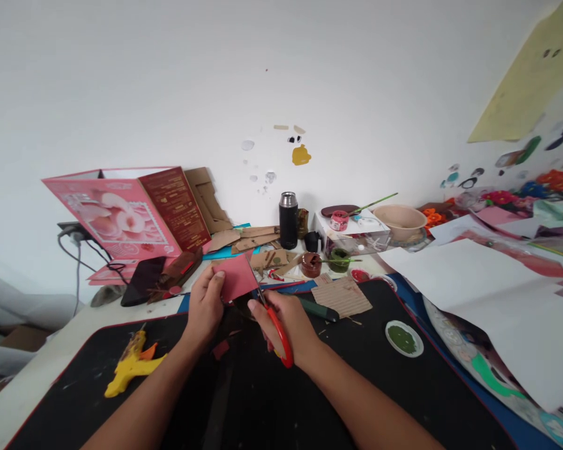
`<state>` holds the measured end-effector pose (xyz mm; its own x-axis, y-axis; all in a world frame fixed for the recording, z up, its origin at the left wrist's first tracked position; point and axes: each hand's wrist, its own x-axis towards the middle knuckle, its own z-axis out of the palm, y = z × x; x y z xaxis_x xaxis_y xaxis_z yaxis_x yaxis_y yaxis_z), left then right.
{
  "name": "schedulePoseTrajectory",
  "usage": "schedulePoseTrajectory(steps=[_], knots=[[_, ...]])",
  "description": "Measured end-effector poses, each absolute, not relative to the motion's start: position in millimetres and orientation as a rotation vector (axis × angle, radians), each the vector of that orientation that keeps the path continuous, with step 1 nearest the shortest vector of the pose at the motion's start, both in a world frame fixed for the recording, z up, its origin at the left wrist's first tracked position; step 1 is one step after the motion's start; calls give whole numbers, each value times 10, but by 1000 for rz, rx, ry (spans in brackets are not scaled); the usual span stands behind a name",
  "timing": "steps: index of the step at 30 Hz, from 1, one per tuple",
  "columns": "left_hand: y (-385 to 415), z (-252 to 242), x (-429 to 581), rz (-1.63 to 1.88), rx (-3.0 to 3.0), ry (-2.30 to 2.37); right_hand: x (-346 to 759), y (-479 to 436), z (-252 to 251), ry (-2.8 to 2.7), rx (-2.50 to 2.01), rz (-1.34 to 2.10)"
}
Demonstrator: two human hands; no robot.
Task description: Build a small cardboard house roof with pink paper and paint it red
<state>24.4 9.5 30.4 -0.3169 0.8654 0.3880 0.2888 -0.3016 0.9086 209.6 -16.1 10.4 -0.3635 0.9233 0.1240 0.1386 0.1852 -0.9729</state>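
My left hand pinches a pinkish-red piece of card by its left edge, thumb on top. In my right hand is a pair of scissors with red-orange handles, fingers wrapped in the loops. Their blades meet the right edge of the card and point up and away from me. A small red scrap lies on the black mat below the left hand. Just right of the right hand, a dark green tool rests on the mat, partly hidden.
A yellow glue gun lies at left on the mat. To the right are corrugated cardboard, a lid of green paint and white paper sheets. Behind stand a black bottle, paint jars and a pink box.
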Motion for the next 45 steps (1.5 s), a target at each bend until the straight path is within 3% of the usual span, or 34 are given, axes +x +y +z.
schedulePoseTrajectory(steps=[12,23,45], knots=[[53,370,223,1646,1539,1474,2139,-56,79,-1618,-870,1423],[56,318,285,1606,1537,1497,2154,-110,132,-1648,-1009,1280],[65,279,342,1637,1450,1487,2070,-165,90,-1529,-989,1362]])
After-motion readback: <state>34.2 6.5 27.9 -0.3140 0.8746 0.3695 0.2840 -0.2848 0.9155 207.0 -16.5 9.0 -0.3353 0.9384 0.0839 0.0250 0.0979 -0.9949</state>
